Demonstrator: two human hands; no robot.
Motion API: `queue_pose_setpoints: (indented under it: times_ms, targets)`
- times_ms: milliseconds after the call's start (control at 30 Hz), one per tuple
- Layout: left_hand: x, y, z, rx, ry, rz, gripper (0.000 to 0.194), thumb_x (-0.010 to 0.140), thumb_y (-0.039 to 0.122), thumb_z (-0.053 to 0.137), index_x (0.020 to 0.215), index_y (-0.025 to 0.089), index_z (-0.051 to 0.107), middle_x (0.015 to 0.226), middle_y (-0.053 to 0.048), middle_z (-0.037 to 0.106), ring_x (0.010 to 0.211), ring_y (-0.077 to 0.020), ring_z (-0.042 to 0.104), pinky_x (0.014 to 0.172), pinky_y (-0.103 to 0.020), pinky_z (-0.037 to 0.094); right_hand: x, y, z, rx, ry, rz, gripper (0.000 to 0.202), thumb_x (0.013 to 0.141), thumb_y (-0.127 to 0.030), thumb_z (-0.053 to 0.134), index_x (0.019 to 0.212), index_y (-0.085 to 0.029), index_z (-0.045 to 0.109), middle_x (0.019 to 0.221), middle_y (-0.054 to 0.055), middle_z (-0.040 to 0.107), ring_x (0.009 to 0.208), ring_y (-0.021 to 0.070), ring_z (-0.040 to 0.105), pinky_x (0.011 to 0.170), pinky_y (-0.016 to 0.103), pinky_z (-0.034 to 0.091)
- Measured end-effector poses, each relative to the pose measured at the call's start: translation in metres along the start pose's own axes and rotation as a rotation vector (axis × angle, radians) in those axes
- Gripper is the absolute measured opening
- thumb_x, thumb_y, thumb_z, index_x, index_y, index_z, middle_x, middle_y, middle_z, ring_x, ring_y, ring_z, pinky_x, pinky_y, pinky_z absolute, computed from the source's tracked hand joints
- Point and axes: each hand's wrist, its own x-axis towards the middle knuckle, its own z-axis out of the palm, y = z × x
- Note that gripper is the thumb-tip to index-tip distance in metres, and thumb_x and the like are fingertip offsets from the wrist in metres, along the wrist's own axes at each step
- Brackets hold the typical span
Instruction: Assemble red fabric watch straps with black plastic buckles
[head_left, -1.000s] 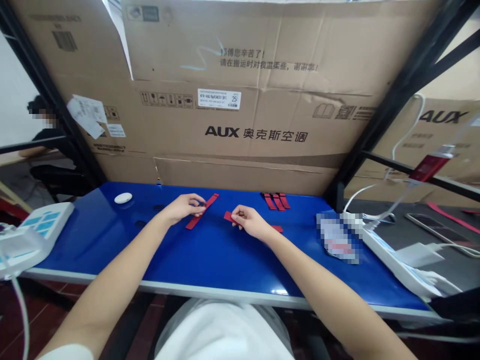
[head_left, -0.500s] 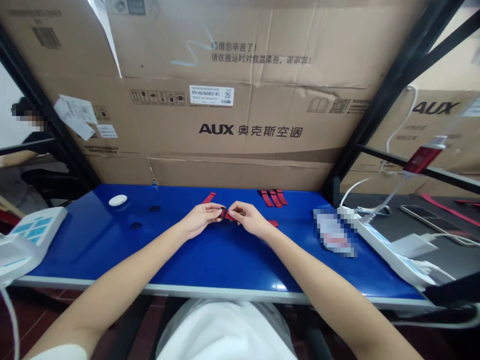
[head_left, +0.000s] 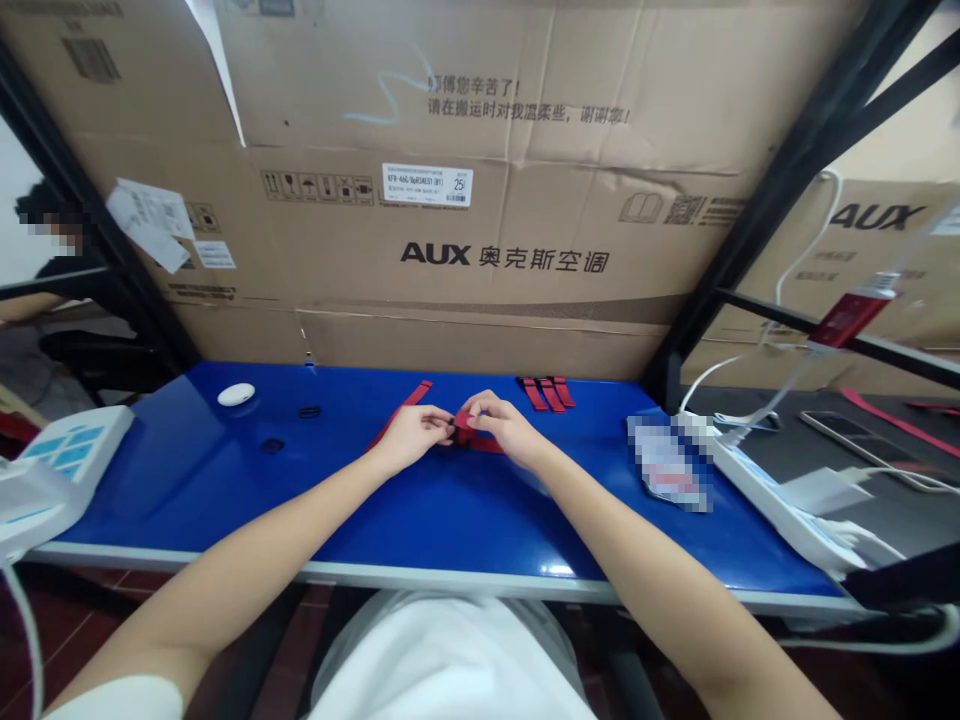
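Above the middle of the blue table, my left hand point(head_left: 420, 435) pinches a small black buckle point(head_left: 455, 432), mostly hidden by the fingers. Close beside it, my right hand point(head_left: 504, 425) grips the end of a red strap point(head_left: 465, 420) between thumb and fingers, at the buckle. More red webbing point(head_left: 486, 445) runs under my right hand. Behind my left hand lies another red strap point(head_left: 411, 398), partly covered by the hand. Two loose black buckles, a farther one point(head_left: 309, 411) and a nearer one point(head_left: 272, 446), rest to the left.
Several short red straps with black ends point(head_left: 546, 394) lie at the table's back edge. A white round case point(head_left: 236, 394) sits at the back left. A blurred packet point(head_left: 670, 465) and a white power strip point(head_left: 780, 490) are at right. Cardboard point(head_left: 360, 340) walls the back; a person sits at far left.
My right hand has lifted the red strap end and folded it up at the buckle. My left hand has shifted slightly right. More of the red webbing now shows beneath the hands.
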Motion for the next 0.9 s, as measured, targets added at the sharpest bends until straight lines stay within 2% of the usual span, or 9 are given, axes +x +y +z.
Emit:
queue_pose_setpoints:
  times_ms: [100,200,367,500,633,700,767,833,900]
  targets:
    - [-0.001,0.002,0.000,0.161,0.056,0.076,0.021,0.067,0.010,0.074,0.088,0.010,0.071,0.069,-0.004,0.070,0.063,-0.0174,0.070,0.071,-0.033,0.060,0.001,0.002,-0.006,-0.204,-0.048,0.025,0.012,0.071,-0.020,0.060,0.060,-0.018,0.054,0.091,0.004,0.054,0.093,0.0187,0.052,0.092,0.035,0.037]
    - [-0.004,0.002,0.002,0.248,0.062,0.141,0.022,0.068,0.009,0.071,0.090,0.011,0.071,0.073,-0.004,0.070,0.065,-0.0177,0.070,0.068,-0.031,0.060,0.002,0.006,-0.005,-0.277,-0.094,0.036,0.013,0.073,-0.021,0.058,0.061,-0.018,0.054,0.088,0.003,0.053,0.089,0.0180,0.053,0.086,0.033,0.040]
    - [-0.006,0.003,0.005,0.187,0.013,0.118,0.020,0.072,0.017,0.072,0.091,0.012,0.071,0.076,-0.005,0.071,0.068,-0.0181,0.071,0.072,-0.033,0.060,0.002,0.012,0.000,-0.302,-0.052,0.043,0.009,0.073,-0.020,0.058,0.064,-0.018,0.055,0.085,0.002,0.052,0.078,0.0150,0.052,0.076,0.030,0.042]
    - [-0.005,0.005,0.003,-0.001,-0.051,0.080,0.028,0.072,0.028,0.077,0.093,0.011,0.069,0.084,-0.007,0.072,0.073,-0.0181,0.070,0.077,-0.036,0.059,0.000,0.008,0.005,-0.074,-0.056,0.102,0.016,0.073,-0.030,0.066,0.075,-0.020,0.054,0.074,-0.001,0.053,0.065,0.0131,0.051,0.063,0.028,0.042]
    - [-0.003,0.006,-0.002,-0.135,-0.149,0.030,0.041,0.065,0.029,0.084,0.098,0.011,0.067,0.093,-0.008,0.072,0.083,-0.0184,0.070,0.081,-0.035,0.057,0.000,0.004,0.001,0.139,-0.069,0.110,0.033,0.073,-0.041,0.070,0.091,-0.022,0.051,0.072,-0.002,0.056,0.062,0.0141,0.053,0.061,0.030,0.044]
    - [-0.002,0.008,-0.006,-0.162,-0.172,0.007,0.040,0.063,0.028,0.085,0.094,0.012,0.067,0.089,-0.007,0.072,0.082,-0.0168,0.069,0.080,-0.033,0.056,0.002,0.006,-0.007,-0.005,-0.017,0.051,0.025,0.079,-0.038,0.064,0.096,-0.022,0.055,0.083,0.001,0.057,0.069,0.0151,0.054,0.067,0.032,0.045]
    - [-0.001,0.011,-0.012,-0.155,-0.178,-0.017,0.039,0.061,0.028,0.087,0.090,0.012,0.066,0.084,-0.005,0.071,0.077,-0.0151,0.067,0.078,-0.032,0.055,0.003,0.010,-0.016,-0.299,0.051,-0.008,0.021,0.081,-0.029,0.062,0.100,-0.022,0.060,0.097,0.005,0.055,0.084,0.0173,0.054,0.079,0.035,0.045]
    - [0.001,0.013,-0.020,-0.126,-0.175,-0.021,0.039,0.060,0.028,0.087,0.090,0.012,0.067,0.083,-0.006,0.071,0.075,-0.0147,0.067,0.076,-0.031,0.055,0.004,0.016,-0.025,-0.596,0.065,0.011,0.025,0.076,-0.021,0.067,0.101,-0.023,0.064,0.105,0.007,0.051,0.097,0.0206,0.050,0.089,0.038,0.040]
    - [0.004,0.014,-0.030,-0.065,-0.152,-0.006,0.041,0.061,0.030,0.086,0.092,0.012,0.067,0.084,-0.006,0.071,0.073,-0.0145,0.066,0.075,-0.031,0.054,0.004,0.020,-0.030,-0.778,0.048,0.093,0.021,0.073,-0.020,0.070,0.094,-0.022,0.066,0.102,0.007,0.051,0.099,0.0225,0.048,0.090,0.039,0.038]
